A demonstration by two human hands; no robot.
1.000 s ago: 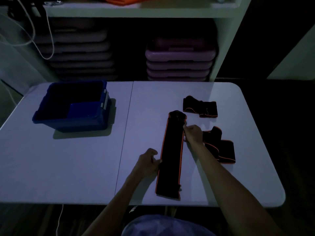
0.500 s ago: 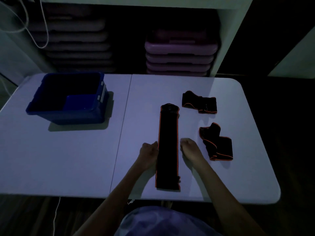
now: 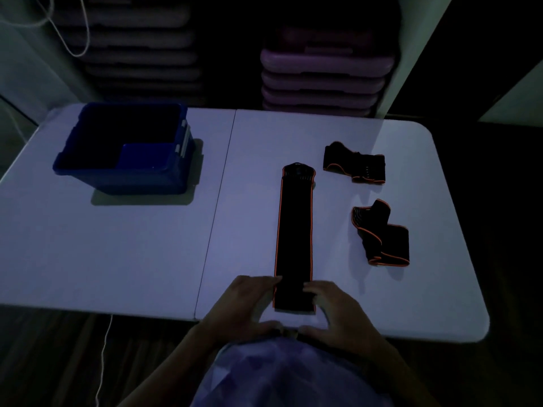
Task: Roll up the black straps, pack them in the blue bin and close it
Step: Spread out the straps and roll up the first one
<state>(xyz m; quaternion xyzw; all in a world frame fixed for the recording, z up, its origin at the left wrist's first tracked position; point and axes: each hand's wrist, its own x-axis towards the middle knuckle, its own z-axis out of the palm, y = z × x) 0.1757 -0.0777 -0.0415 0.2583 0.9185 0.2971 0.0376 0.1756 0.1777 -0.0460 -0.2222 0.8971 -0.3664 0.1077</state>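
A long black strap with orange edging point(image 3: 294, 230) lies flat and straight on the white table point(image 3: 147, 245), running away from me. My left hand point(image 3: 244, 306) and my right hand point(image 3: 338, 312) sit at its near end, fingertips on its two edges. Whether either one grips the strap, I cannot tell. Two more black straps lie crumpled to the right, one far point(image 3: 354, 165) and one nearer point(image 3: 380, 235). The blue bin point(image 3: 123, 148) stands open at the far left of the table, dark inside.
A seam point(image 3: 217, 207) splits the table down the middle. Behind the table are shelves with stacked purple step platforms point(image 3: 323, 71). A white cable point(image 3: 73, 30) hangs at the back left, and another runs down below the table's front edge.
Both hands have slid down the long strap from its middle to its near end. The strap now lies straighter. The camera has tilted downward.
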